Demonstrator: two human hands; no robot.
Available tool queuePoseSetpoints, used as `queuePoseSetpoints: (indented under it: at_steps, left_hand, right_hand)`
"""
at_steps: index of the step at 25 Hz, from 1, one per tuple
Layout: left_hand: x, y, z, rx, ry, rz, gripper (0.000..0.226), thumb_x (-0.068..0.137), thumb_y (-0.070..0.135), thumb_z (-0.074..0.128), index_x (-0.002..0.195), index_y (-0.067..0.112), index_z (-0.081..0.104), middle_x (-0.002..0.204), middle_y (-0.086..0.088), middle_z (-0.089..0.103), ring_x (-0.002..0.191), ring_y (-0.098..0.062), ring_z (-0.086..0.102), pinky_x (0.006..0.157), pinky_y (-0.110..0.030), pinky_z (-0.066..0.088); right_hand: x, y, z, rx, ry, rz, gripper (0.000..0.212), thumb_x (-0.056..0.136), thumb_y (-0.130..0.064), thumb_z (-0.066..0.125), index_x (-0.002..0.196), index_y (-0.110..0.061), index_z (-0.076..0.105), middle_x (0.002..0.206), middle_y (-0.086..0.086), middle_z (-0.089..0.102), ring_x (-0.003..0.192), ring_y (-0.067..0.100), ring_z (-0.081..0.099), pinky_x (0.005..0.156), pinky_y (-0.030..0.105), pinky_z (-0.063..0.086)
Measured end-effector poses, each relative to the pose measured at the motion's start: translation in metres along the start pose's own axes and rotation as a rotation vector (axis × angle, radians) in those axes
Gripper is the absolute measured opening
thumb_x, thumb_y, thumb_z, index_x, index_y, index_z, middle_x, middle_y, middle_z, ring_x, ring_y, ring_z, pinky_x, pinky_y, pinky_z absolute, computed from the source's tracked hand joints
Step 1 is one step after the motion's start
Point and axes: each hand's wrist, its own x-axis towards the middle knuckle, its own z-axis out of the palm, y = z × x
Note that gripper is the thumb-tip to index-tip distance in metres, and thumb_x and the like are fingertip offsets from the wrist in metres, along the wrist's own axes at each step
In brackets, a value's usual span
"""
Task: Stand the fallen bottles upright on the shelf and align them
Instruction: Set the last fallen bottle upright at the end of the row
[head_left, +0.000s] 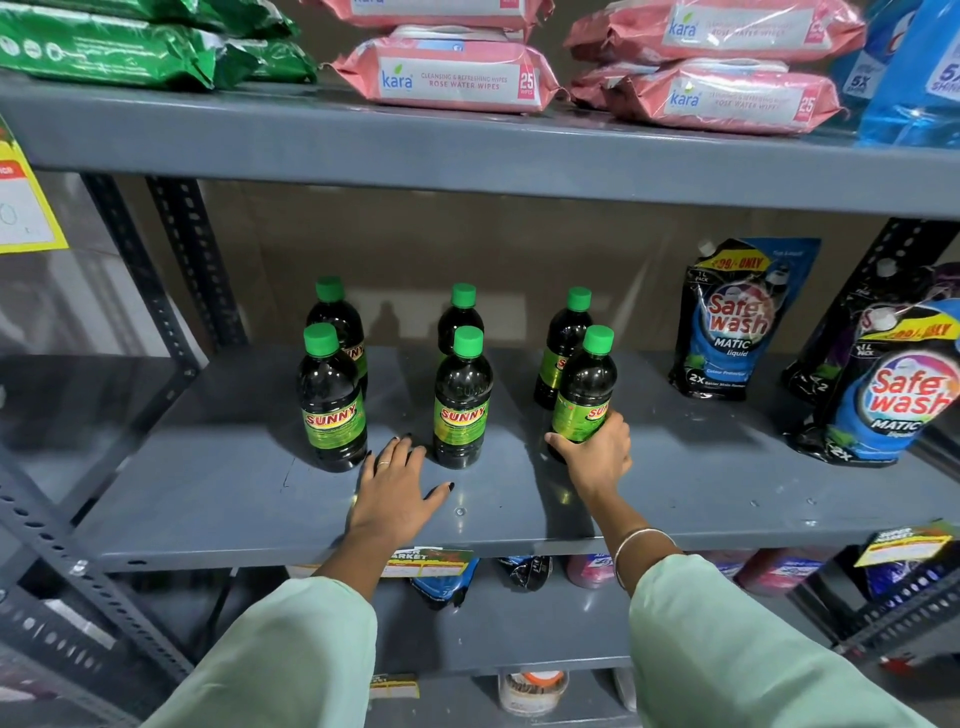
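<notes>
Right hand (597, 457) grip clamped on front-right bottle (584, 395), left hand (397, 483) flat, fingers apart, beside pouches (727, 332).

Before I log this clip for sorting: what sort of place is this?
Likely a supermarket aisle: grey metal shelf with a price tag, stacked wipes packs, and detergent pouches on display.
</notes>
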Motion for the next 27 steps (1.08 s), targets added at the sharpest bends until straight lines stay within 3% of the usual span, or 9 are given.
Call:
queuePoseSetpoints:
  at_steps: [3, 8, 11, 14, 16, 18, 21, 24, 27]
  left_hand:
    - [0.001, 0.000, 0.000, -0.002, -0.002, -0.002, 0.065, 0.090, 0.053, 0.038, 0.141, 0.016, 0.027, 0.156, -0.006, 0.023, 0.146, -0.020, 0.014, 0.120, -0.043, 0.010]
    - [0.000, 0.000, 0.000, -0.007, 0.005, -0.002, 0.064, 0.090, 0.053, 0.039, 0.141, 0.015, 0.028, 0.155, -0.006, 0.025, 0.146, -0.021, 0.015, 0.120, -0.043, 0.010]
    - [0.000, 0.000, 0.000, -0.005, 0.006, -0.010, 0.065, 0.090, 0.053, 0.039, 0.141, 0.016, 0.028, 0.156, -0.006, 0.024, 0.146, -0.021, 0.014, 0.120, -0.043, 0.010]
    - [0.000, 0.001, -0.001, -0.015, -0.002, -0.002, 0.068, 0.089, 0.054, 0.041, 0.143, 0.015, 0.025, 0.156, -0.005, 0.023, 0.146, -0.020, 0.014, 0.120, -0.042, 0.010]
    - [-0.003, 0.002, -0.007, -0.165, 0.004, -0.018, 0.077, 0.084, 0.051, 0.053, 0.143, 0.014, 0.021, 0.155, -0.006, 0.025, 0.144, -0.022, 0.020, 0.119, -0.042, 0.015]
    - [0.001, 0.007, -0.017, -0.493, 0.040, -0.106, 0.085, 0.076, 0.039, 0.070, 0.143, 0.015, 0.023, 0.151, -0.009, 0.034, 0.138, -0.027, 0.032, 0.114, -0.044, 0.028]
    - [0.025, 0.020, -0.031, -0.854, 0.046, -0.115, 0.077, 0.068, 0.017, 0.080, 0.133, 0.013, 0.039, 0.135, -0.011, 0.053, 0.125, -0.028, 0.049, 0.105, -0.044, 0.041]
    - [0.045, 0.030, -0.039, -0.901, 0.047, -0.160, 0.058, 0.066, 0.008, 0.080, 0.117, 0.011, 0.054, 0.121, -0.014, 0.064, 0.112, -0.029, 0.059, 0.101, -0.047, 0.046]
    - [0.051, 0.027, -0.038, -0.905, 0.050, -0.176, 0.056, 0.063, 0.007, 0.081, 0.113, 0.013, 0.057, 0.117, -0.015, 0.067, 0.109, -0.029, 0.062, 0.100, -0.050, 0.047]
  right_hand:
    - [0.003, 0.002, 0.001, -0.023, -0.022, 0.002, 0.090, 0.056, -0.033, 0.086, 0.127, -0.004, 0.037, 0.128, 0.016, 0.046, 0.126, 0.034, 0.038, 0.103, 0.049, 0.032]
    - [0.004, 0.006, 0.001, 0.112, -0.071, -0.026, 0.068, 0.058, -0.019, 0.079, 0.115, -0.006, 0.044, 0.115, 0.016, 0.056, 0.111, 0.036, 0.053, 0.094, 0.048, 0.044]
    - [0.008, 0.006, -0.002, 0.057, -0.057, -0.062, 0.071, 0.056, -0.021, 0.087, 0.110, -0.001, 0.045, 0.114, 0.018, 0.054, 0.110, 0.035, 0.050, 0.092, 0.046, 0.044]
    - [0.016, 0.007, -0.011, 0.177, -0.181, -0.084, 0.077, 0.056, -0.012, 0.087, 0.117, 0.000, 0.042, 0.118, 0.019, 0.053, 0.110, 0.031, 0.052, 0.091, 0.037, 0.044]
    - [0.024, 0.006, -0.023, 0.267, -0.315, -0.061, 0.074, 0.059, -0.005, 0.085, 0.119, -0.001, 0.042, 0.117, 0.017, 0.057, 0.106, 0.028, 0.056, 0.087, 0.034, 0.045]
    - [0.034, 0.004, -0.035, 0.238, -0.409, -0.072, 0.068, 0.061, -0.003, 0.083, 0.118, -0.001, 0.047, 0.114, 0.013, 0.061, 0.101, 0.025, 0.058, 0.088, 0.033, 0.046]
    - [0.037, -0.003, -0.045, 0.175, -0.458, -0.090, 0.063, 0.061, -0.004, 0.083, 0.116, -0.003, 0.053, 0.106, 0.008, 0.062, 0.098, 0.021, 0.057, 0.087, 0.029, 0.044]
    - [0.038, -0.003, -0.049, 0.162, -0.464, -0.096, 0.062, 0.061, -0.005, 0.083, 0.115, -0.003, 0.054, 0.104, 0.006, 0.061, 0.101, 0.021, 0.057, 0.090, 0.028, 0.044]
    - [0.044, 0.001, -0.052, 0.142, -0.443, -0.096, 0.064, 0.060, -0.009, 0.085, 0.116, -0.005, 0.054, 0.115, 0.013, 0.065, 0.110, 0.028, 0.059, 0.098, 0.036, 0.046]
